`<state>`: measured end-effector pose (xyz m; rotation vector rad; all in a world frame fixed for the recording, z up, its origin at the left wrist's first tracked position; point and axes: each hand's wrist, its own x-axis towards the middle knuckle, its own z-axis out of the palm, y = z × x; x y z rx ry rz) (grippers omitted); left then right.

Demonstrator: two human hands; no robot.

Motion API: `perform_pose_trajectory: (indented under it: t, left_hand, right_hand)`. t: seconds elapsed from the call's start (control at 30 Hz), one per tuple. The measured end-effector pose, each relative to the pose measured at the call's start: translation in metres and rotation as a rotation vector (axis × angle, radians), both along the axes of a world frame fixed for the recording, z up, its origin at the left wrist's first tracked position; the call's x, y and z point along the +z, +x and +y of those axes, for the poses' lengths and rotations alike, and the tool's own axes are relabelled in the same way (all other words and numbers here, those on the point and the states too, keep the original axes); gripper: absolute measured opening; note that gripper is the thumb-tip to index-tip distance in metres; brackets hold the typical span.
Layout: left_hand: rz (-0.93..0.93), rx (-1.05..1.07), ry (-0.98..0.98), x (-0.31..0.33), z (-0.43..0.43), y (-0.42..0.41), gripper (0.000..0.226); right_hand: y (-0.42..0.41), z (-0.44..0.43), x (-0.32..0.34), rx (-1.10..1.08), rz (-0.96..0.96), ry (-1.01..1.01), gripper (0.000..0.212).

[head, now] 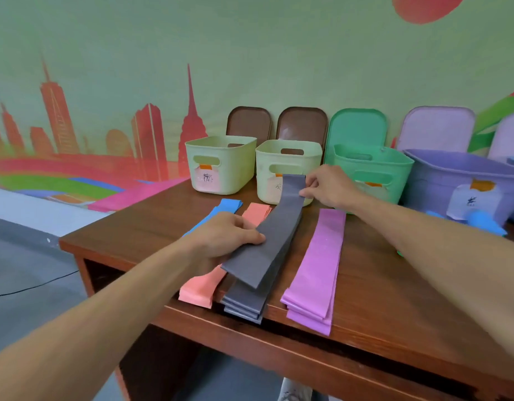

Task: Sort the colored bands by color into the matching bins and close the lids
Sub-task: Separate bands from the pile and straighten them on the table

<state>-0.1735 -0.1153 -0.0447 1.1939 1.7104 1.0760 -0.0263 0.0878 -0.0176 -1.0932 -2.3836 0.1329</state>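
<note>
Table: dark brown wood grain, smooth, slight sheen on top. Grey band: I read it as thin rubbery sheet, matt, smooth, limp where it sags. Purple bands: same stuff, with a faint shine and pale speckle. Salmon bands and blue band: matt. Pale green bins, green bin, purple bin: moulded plastic, smooth, satin finish. Brown lids: plastic, a bit glossier. Labels on the bin fronts look like paper, under orange tape. Wall: matt printed surface.
</note>
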Motion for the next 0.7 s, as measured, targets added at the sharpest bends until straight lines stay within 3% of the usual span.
perform_pose_trajectory:
  t: [0.27,0.5,0.7]
  left_hand:
    - [0.061,0.018,-0.092,-0.009,0.005,-0.001,0.019]
    - [0.226,0.027,-0.117,-0.011,0.007,0.004,0.031]
    - [0.534,0.002,-0.123,-0.003,0.008,0.009,0.041]
  right_hand:
    - [-0.017,0.001,-0.026,-0.107,-0.21,0.083,0.023]
    - [-0.021,0.008,-0.041,-0.142,-0.22,0.074,0.024]
    - [-0.025,0.012,-0.049,-0.169,-0.252,0.071,0.024]
